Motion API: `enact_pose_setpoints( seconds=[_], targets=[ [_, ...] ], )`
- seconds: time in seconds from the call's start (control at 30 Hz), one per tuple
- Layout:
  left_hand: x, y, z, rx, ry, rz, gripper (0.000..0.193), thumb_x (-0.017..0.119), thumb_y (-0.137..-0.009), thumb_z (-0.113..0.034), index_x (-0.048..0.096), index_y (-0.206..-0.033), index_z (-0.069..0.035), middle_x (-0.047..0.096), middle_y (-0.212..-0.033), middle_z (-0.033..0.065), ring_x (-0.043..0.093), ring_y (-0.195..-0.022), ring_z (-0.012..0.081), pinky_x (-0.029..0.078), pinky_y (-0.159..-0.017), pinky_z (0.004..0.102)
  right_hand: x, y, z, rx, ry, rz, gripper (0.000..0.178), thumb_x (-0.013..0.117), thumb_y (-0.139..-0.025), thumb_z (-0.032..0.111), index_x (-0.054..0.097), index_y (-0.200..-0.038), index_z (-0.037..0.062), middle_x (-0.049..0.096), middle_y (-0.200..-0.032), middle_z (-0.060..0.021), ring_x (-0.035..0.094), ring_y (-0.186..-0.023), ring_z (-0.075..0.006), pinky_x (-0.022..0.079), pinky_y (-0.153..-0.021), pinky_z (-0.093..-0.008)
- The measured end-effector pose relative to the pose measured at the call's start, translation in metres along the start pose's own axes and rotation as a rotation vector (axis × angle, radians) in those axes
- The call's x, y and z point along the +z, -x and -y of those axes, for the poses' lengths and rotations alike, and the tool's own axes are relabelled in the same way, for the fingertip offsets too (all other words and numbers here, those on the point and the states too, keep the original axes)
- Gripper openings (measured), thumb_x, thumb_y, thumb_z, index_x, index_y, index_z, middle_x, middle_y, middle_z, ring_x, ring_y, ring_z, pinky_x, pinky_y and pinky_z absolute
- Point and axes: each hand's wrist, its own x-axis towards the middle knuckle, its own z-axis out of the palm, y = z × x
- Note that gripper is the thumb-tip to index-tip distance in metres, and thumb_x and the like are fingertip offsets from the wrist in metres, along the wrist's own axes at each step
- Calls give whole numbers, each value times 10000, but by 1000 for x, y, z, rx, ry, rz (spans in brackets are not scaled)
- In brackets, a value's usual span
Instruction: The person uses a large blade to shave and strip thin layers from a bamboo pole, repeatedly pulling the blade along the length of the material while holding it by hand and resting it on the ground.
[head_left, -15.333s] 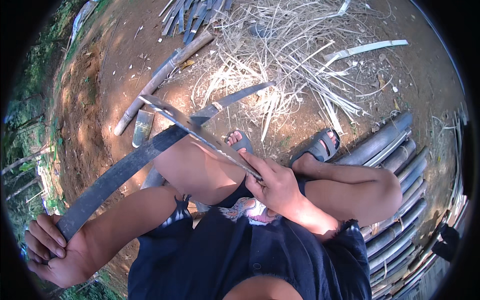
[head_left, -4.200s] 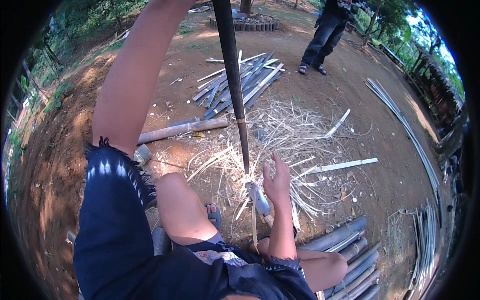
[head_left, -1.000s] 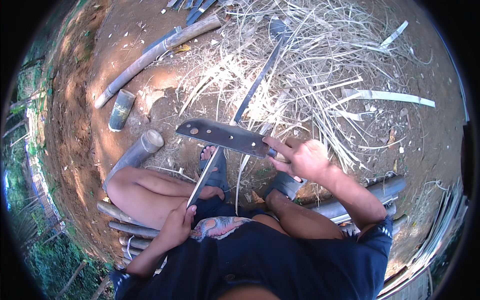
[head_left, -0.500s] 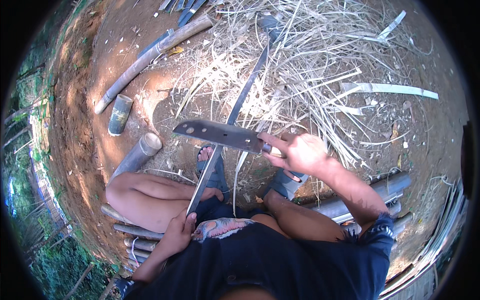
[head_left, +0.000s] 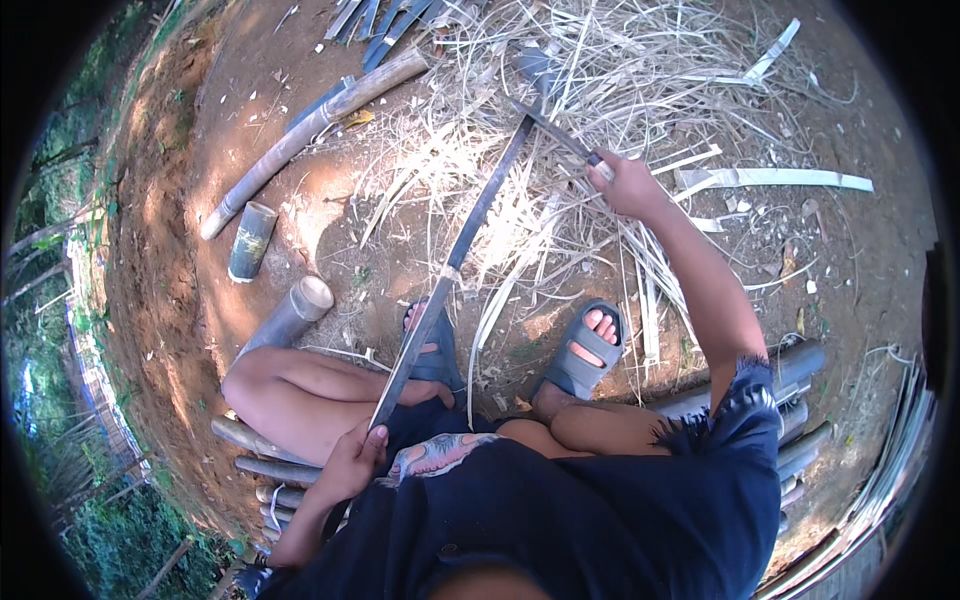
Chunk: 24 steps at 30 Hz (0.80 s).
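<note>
A long bamboo strip (head_left: 480, 210) slants from my lap up and away toward the pale shavings, with a node partway along. My left hand (head_left: 356, 462) is closed around its near end, beside my thigh. Out at arm's length, my right hand (head_left: 627, 188) grips the handle of a broad-bladed machete (head_left: 562, 132). The blade appears nearly edge-on and crosses the strip near its far end; I cannot tell if they touch. Bamboo fibre shavings (head_left: 600, 60) lie heaped under and beyond the blade.
On the left lie a long bamboo pole (head_left: 300, 135), a short dark bamboo piece (head_left: 252, 242) and a thick cut bamboo (head_left: 290, 312). Split dark strips (head_left: 385, 25) are at the far edge. My sandalled right foot (head_left: 585, 348) stands ahead; bamboo poles (head_left: 275, 470) lie beneath my legs.
My right hand has swung the machete away from me along the strip, from its middle to its far end. The blade has turned from broadside to nearly edge-on. My left hand has barely moved.
</note>
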Motion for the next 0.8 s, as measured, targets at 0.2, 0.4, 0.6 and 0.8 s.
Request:
enact_pose_setpoints(
  seconds=[0.2, 0.4, 0.6, 0.8],
  targets=[
    [0, 7, 7, -121, 207, 46, 316, 430, -1076, -348, 519, -950, -72, 460, -665, -30, 404, -575, 65, 356, -532, 235, 22, 13, 16, -271, 154, -48, 589, 508, -991, 493, 457, -1451, 128, 715, -868, -194, 716, -824, -353, 579, -796, -483],
    [12, 9, 32, -23, -62, -102, 342, 400, -1084, -327, 510, -915, -51, 500, -680, 0, 446, -600, 101, 402, -568, 282, 12, -27, -5, 2, -96, -55, 531, 553, -980, 458, 523, -1397, 129, 711, -889, -199, 711, -824, -325, 566, -803, -454],
    [10, 22, 29, -103, 457, 43, 327, 370, -1086, -325, 511, -952, -62, 547, -737, 58, 418, -426, 90, 354, -380, 225, 24, -16, 5, -39, -184, -139, 535, 551, -983, 430, 536, -1377, 68, 703, -874, -220, 706, -863, -349, 537, -832, -472],
    [8, 22, 6, -173, 791, 98, 290, 442, -1063, -318, 523, -958, -60, 538, -735, 57, 378, -422, 71, 315, -375, 212, 62, 117, 49, -420, -206, -44, 527, 541, -972, 475, 475, -1420, 205, 649, -601, -151, 687, -580, -344, 570, -553, -474]
  ],
)
